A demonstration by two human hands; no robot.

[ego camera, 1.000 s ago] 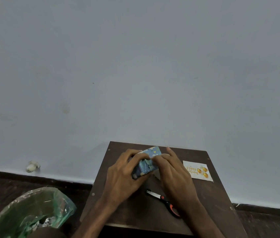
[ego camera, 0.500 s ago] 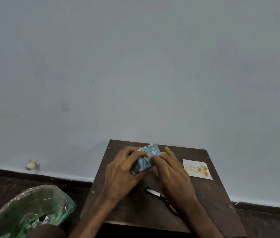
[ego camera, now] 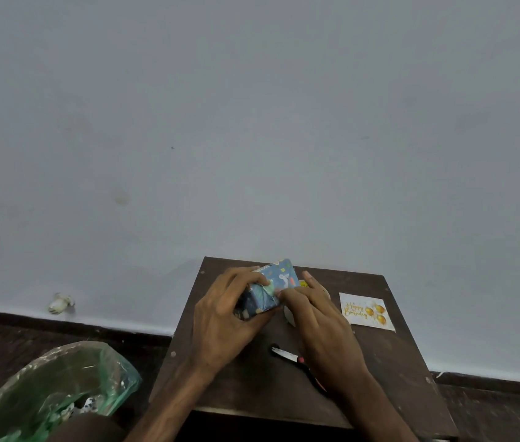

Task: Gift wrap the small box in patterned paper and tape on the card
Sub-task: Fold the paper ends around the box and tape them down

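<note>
Box [ego camera: 279, 283] at the table's [ego camera: 252, 384] far edge, long axis near-left to far-right, my left hand [ego camera: 223, 323] curled round it, right hand [ego camera: 319, 320] straight-fingered pressing its end fold; card [ego camera: 365, 311] lies just right, nearest my right hand

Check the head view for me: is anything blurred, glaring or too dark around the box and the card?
Head view: dim, flat light, no glare. The wrapped box, left hand and right hand look slightly soft; the card has legible gold lettering. The right hand covers much of the scissors on the dark table.
</note>
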